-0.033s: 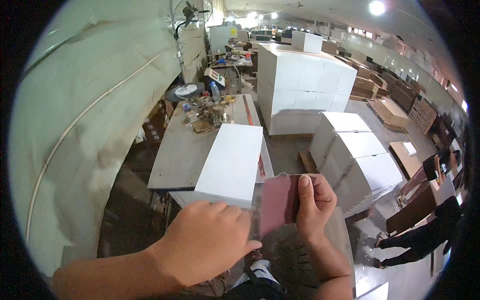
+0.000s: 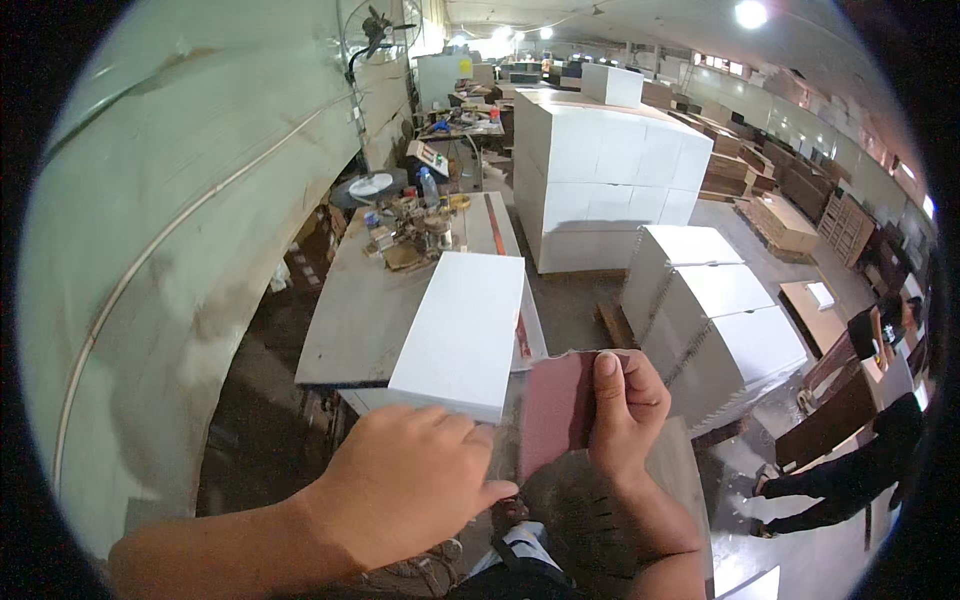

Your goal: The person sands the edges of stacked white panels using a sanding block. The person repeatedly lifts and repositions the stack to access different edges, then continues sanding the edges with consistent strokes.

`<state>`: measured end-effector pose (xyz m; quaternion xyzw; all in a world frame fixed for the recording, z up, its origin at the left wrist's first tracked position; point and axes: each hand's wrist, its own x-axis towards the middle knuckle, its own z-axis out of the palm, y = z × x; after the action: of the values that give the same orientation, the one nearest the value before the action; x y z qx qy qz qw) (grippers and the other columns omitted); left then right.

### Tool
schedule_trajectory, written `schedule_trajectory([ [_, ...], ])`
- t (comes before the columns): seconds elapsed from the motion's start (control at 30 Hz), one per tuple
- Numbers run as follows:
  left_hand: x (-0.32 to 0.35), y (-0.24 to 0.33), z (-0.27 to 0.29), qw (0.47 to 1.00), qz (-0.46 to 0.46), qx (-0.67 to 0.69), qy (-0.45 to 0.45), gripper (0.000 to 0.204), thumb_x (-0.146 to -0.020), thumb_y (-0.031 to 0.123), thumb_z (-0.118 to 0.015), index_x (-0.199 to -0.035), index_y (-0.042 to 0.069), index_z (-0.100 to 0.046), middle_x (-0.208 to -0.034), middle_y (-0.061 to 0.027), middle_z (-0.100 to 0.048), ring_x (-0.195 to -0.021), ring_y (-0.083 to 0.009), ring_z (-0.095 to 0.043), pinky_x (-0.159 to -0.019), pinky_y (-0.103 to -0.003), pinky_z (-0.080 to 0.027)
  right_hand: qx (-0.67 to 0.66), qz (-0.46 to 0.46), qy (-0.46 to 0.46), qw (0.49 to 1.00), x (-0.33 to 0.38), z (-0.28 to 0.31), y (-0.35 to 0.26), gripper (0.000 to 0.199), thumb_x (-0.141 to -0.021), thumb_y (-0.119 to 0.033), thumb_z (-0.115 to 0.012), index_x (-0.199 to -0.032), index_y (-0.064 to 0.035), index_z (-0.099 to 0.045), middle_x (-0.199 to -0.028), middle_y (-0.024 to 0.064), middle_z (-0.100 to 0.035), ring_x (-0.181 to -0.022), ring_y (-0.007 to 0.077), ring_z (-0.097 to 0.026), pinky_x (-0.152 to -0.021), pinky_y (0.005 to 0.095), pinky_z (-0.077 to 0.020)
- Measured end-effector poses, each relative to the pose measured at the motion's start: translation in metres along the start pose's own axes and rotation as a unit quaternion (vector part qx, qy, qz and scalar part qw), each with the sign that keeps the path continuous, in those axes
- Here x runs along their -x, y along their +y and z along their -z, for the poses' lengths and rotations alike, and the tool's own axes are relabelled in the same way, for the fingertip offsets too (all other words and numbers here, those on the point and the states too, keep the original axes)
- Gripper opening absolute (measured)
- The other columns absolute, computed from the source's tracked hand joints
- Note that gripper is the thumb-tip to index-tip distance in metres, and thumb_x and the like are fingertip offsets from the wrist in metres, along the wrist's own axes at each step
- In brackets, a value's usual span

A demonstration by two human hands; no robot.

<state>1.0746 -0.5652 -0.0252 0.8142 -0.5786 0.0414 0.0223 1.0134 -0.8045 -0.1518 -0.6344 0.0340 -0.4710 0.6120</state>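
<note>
Both hands were up close in front of the person, low in the view. Their right hand [image 2: 625,410] pinched a dark red sheet of sandpaper [image 2: 553,408], thumb pressed flat on its face near the top right corner and the fingers curled behind it, so the sheet stood nearly upright. Their left hand [image 2: 410,485] lay palm down just beside the sheet's lower left edge, fingers loosely bent and close together; the fingertips seemed to touch the sheet's edge, though I could not tell whether they gripped it.

Just beyond the hands a long white board [image 2: 460,330] rested flat on a grey counter [image 2: 350,320], its near end close to the left knuckles. A clutter of small tools and a bottle [image 2: 415,225] sat at the counter's far end. To the right stood stacks of white panels [image 2: 715,310], with a much larger white stack [image 2: 600,170] behind them. A person in dark clothes [image 2: 870,440] bent over at the far right edge, well apart from the hands.
</note>
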Motion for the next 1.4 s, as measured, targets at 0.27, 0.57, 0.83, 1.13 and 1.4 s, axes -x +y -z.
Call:
schedule_trajectory([
  [0.27, -0.134, -0.059, -0.02, 0.99, -0.004, 0.142, -0.002, 0.012, -0.106, 0.024, -0.081, -0.106, 0.013, -0.084, -0.1, -0.007, -0.084, -0.097, -0.0339, -0.081, -0.084, -0.048, -0.065, 0.006, 0.013, -0.031, 0.999, -0.124, 0.023, 0.1, 0.024, -0.12, -0.02, -0.079, -0.112, 0.0035, -0.081, -0.099, 0.0008, -0.079, -0.09, 0.0069, -0.066, -0.08, 0.0282, -0.0559],
  [0.57, -0.256, -0.132, -0.036, 0.941, 0.021, 0.327, 0.08, 0.011, -0.107, 0.017, -0.083, -0.1, 0.008, -0.084, -0.094, -0.0092, -0.082, -0.087, -0.0344, -0.078, -0.08, -0.047, -0.061, 0.009, 0.029, -0.139, 0.99, -0.247, 0.034, 0.197, 0.016, -0.113, -0.016, -0.084, -0.111, -0.0001, -0.083, -0.095, 0.0117, -0.085, -0.082, 0.0195, -0.08, -0.077, 0.0365, -0.0636],
  [0.83, -0.238, -0.212, -0.08, 0.875, 0.239, 0.402, 0.126, 0.013, -0.113, 0.013, -0.08, -0.104, 0.004, -0.084, -0.099, -0.009, -0.086, -0.093, -0.0256, -0.08, -0.084, -0.042, -0.059, 0.125, -0.009, -0.17, 0.977, -0.263, 0.029, 0.253, 0.015, -0.11, -0.015, -0.086, -0.107, 0.0002, -0.084, -0.091, 0.0175, -0.083, -0.079, 0.0286, -0.082, -0.074, 0.0407, -0.0637],
  [1.13, -0.207, -0.253, -0.303, 0.759, 0.35, 0.537, 0.11, 0.019, -0.114, 0.022, -0.078, -0.117, 0.007, -0.091, -0.106, -0.0142, -0.087, -0.097, -0.0346, -0.081, -0.092, -0.045, -0.063, 0.311, -0.077, -0.026, 0.947, -0.247, 0.038, 0.254, 0.021, -0.115, -0.019, -0.081, -0.111, 0.0023, -0.083, -0.089, 0.0115, -0.083, -0.081, 0.0121, -0.074, -0.077, 0.0337, -0.0613],
  [1.4, -0.187, -0.226, -0.399, 0.912, 0.261, 0.308, -0.072, 0.024, -0.113, 0.029, -0.072, -0.121, 0.017, -0.092, -0.118, -0.0099, -0.089, -0.121, -0.0354, -0.078, -0.113, -0.053, -0.054, 0.472, -0.075, -0.117, 0.871, -0.278, 0.037, 0.364, 0.029, -0.115, -0.032, -0.082, -0.112, -0.0034, -0.084, -0.092, 0.0228, -0.083, -0.082, 0.0401, -0.083, -0.076, 0.0481, -0.064],
])
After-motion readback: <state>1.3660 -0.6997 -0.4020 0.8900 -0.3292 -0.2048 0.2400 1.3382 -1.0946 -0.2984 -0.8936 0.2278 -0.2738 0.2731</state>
